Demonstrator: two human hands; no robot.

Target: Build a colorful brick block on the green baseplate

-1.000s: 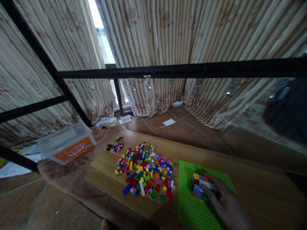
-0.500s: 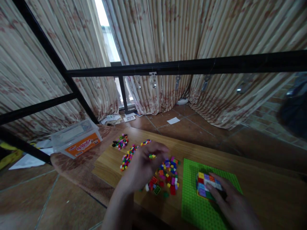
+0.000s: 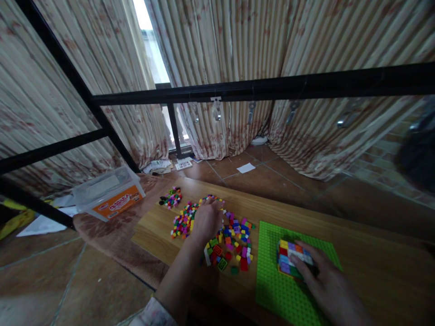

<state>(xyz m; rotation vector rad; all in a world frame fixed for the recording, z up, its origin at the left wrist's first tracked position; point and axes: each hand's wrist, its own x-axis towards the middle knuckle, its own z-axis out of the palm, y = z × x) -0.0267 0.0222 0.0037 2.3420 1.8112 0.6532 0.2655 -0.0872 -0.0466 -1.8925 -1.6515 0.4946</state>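
A heap of small loose coloured bricks [image 3: 228,235] lies on a wooden board [image 3: 152,233]. My left hand [image 3: 206,220] rests on top of the heap, palm down, with its fingertips curled down among the bricks; whether they grip one is hidden. To the right lies a green baseplate [image 3: 272,280] with a multicoloured brick block [image 3: 288,260] built on it. My right hand [image 3: 328,284] sits on the baseplate, its fingers bent around the right side of that block.
A clear plastic box with an orange label [image 3: 108,192] stands at the left on a patterned cloth. A small separate brick pile [image 3: 172,198] is at the board's far left. A black metal bar [image 3: 258,88] crosses ahead, with curtains and tiled floor beyond.
My left hand came into view, hovered over the heap holding a small brick, then dropped onto the bricks. My right hand stayed on the block.
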